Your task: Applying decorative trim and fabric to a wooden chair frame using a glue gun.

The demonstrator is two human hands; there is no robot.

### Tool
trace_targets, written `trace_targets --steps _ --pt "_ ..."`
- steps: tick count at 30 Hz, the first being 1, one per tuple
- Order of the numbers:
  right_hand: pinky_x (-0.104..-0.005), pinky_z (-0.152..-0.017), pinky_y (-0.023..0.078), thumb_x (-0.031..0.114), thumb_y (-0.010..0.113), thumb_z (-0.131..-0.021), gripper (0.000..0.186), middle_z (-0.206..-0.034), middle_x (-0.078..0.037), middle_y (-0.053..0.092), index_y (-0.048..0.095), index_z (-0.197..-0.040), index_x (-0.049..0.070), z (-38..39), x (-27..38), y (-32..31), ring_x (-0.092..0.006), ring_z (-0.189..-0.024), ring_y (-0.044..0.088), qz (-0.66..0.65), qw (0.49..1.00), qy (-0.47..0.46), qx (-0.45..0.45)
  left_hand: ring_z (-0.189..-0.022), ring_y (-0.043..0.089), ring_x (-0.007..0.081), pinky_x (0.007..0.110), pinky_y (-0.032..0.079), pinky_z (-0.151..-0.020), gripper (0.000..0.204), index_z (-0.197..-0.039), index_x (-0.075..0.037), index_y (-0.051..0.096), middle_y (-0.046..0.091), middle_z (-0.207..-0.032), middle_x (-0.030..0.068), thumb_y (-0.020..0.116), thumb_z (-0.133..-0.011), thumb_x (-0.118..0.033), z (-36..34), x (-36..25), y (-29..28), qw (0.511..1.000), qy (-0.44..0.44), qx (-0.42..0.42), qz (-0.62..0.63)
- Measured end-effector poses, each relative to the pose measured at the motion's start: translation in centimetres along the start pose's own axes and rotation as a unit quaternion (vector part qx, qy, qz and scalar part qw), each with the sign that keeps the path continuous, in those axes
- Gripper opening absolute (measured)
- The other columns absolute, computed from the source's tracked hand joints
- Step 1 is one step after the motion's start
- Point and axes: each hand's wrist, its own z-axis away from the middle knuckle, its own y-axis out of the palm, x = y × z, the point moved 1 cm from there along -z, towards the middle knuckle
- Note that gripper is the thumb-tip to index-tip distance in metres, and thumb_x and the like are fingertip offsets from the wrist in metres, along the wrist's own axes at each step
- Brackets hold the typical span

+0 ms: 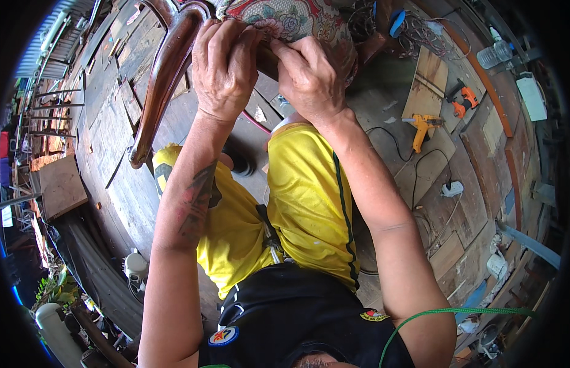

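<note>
At the top of the head view, a floral upholstery fabric (297, 21) in red, cream and green covers the seat of a chair. Its carved, varnished wooden leg (164, 80) curves down to the left of my hands. My left hand (222, 64) has its fingers bent and pinched at the lower edge of the fabric. Close beside it, my right hand (311, 73) pinches the same edge with thumb and forefinger. The fingertips partly hide the edge they grip.
On the floor to the right lie an orange-yellow glue gun (423, 129) with a black cord and an orange-and-black power tool (464, 98). A wooden board (427, 83) is near them. Tangled wire (414, 38) and a clear plastic bottle (496, 54) are farther off.
</note>
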Motion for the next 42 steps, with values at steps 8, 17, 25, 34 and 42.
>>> trace_targets --steps 8,17,25,34,42 --pt "-0.0418 -0.086 0.054 0.0 0.075 -0.078 0.036 -0.094 -0.007 0.061 0.076 -0.113 0.006 0.2 -0.2 -0.1 -0.0275 -0.088 0.065 0.0 1.0 0.009 0.02 -0.117 0.068 0.0316 0.05 0.052 -0.112 0.038 -0.116 -0.011 0.076 0.07 -0.116 0.0096 0.081 -0.079 -0.004 -0.5 0.1 -0.5 0.998 0.019 0.054 0.009" --pt "-0.0346 -0.072 0.061 -0.01 0.077 -0.081 0.028 -0.091 -0.009 0.073 0.077 -0.105 0.006 -0.6 -0.1 -0.8 -0.0274 -0.081 0.075 -0.06 0.996 0.048 -0.046 -0.122 0.068 0.0272 0.056 0.045 -0.118 0.031 -0.119 -0.014 0.077 0.075 -0.119 0.0032 0.081 -0.089 -0.007 -0.2 -0.2 -0.3 0.998 -0.005 0.044 0.043" --pt "-0.0349 -0.071 0.061 -0.007 0.08 -0.08 0.025 -0.089 -0.007 0.073 0.079 -0.102 0.006 -0.7 -0.3 -1.3 -0.0253 -0.078 0.074 -0.088 0.992 0.038 -0.077 -0.117 0.069 0.0295 0.053 0.05 -0.113 0.041 -0.116 -0.014 0.079 0.074 -0.114 0.0048 0.082 -0.077 -0.002 -0.3 -0.1 0.1 0.999 0.016 0.005 0.045" --pt "-0.0366 -0.084 0.05 0.0 0.077 -0.079 0.039 -0.085 -0.002 0.057 0.079 -0.117 0.011 0.9 -0.8 -0.1 -0.0208 -0.081 0.062 -0.01 1.0 -0.02 -0.009 -0.118 0.069 0.0294 0.059 0.047 -0.115 0.04 -0.116 -0.015 0.079 0.075 -0.112 0.0046 0.083 -0.077 -0.004 -0.1 0.0 0.2 0.999 0.015 0.007 0.044" --pt "-0.042 -0.086 0.048 0.006 0.069 -0.082 0.036 -0.091 -0.005 0.058 0.078 -0.116 0.009 1.0 -1.0 0.3 -0.0248 -0.088 0.061 0.06 0.997 -0.058 0.0 -0.117 0.07 0.0295 0.059 0.047 -0.114 0.032 -0.111 -0.012 0.079 0.075 -0.112 0.0049 0.085 -0.08 -0.007 -0.1 -0.3 0.5 0.999 0.013 -0.008 0.045"
